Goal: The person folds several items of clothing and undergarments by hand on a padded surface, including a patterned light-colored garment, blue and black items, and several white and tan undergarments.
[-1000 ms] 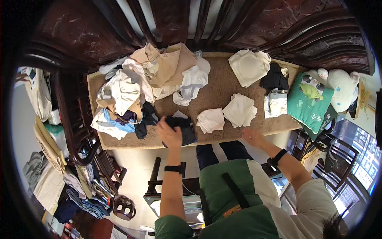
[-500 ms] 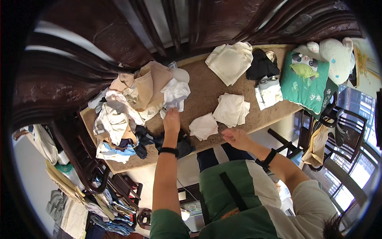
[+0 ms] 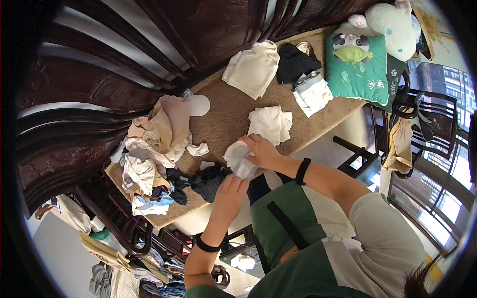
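Note:
A thin white-grey garment (image 3: 243,168) hangs between my two hands at the near edge of the bench, its exact kind unclear. My left hand (image 3: 231,194) has its fingers closed on the lower end. My right hand (image 3: 262,152) pinches its upper part. Partly under the garment and my right hand lies a small folded white cloth (image 3: 233,151). Just beyond is a larger stack of folded white cloths (image 3: 271,123). Black garments (image 3: 211,181) lie crumpled beside my left hand.
A mixed heap of beige and white clothes (image 3: 154,134) covers the bench's left end. Along the back lie white moulded bra cups (image 3: 252,69), a black garment (image 3: 297,64) and a folded white garment (image 3: 313,94). A green pillow (image 3: 355,74) and a white plush toy (image 3: 390,30) stand right.
My left hand has brought the white-grey garment from the heap toward me and right, over the small folded cloth. My right hand has moved in and taken hold. The view has turned.

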The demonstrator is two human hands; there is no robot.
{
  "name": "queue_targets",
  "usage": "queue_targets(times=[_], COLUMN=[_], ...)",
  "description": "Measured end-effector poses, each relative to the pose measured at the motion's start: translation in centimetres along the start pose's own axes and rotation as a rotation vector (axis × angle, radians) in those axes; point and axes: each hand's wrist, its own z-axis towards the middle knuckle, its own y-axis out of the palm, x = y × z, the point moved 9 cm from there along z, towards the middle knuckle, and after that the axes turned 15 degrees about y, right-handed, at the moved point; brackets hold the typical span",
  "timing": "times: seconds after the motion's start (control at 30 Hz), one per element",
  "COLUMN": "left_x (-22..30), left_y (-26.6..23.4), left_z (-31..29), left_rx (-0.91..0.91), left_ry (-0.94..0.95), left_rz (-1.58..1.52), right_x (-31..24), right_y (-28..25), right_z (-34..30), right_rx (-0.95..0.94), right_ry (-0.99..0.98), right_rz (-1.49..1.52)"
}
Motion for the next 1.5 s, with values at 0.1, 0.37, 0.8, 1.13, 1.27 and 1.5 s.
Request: queue_targets(times=[0.1, 0.37, 0.8, 1.13, 1.27, 1.5], left_x=[2.5, -1.4, -10.6, -10.9, -13.1, -17.3], left_y=[-1.4, 2.5, -0.1, 0.0, 8.6, 11.7], left_z=[0.5, -5.7, -3.9, -5.3, -7.4, -6.9], left_rx=[-0.043, -0.31, -0.175, 0.009, -0.181, -0.011], left_ry=[0.013, -0.184, -0.583, -0.544, -0.557, -0.558], left_rz=[-0.047, 0.208, 0.507, 0.571, 0.466, 0.221], right_x=[3.6, 10.9, 8.1, 3.5, 9.6, 13.3], right_y=[0.6, -8.3, -11.5, -11.5, -4.1, 0.8], right_z=[0.5, -1.2, 0.5, 2.9, 5.4, 8.2], right_rx=[-0.064, 0.046, -0.092, 0.254, 0.202, -0.162], right_ry=[0.028, 0.38, 0.361, -0.035, 0.05, 0.58], right_rz=[-0.148, 0.224, 0.801, 0.512, 0.403, 0.66])
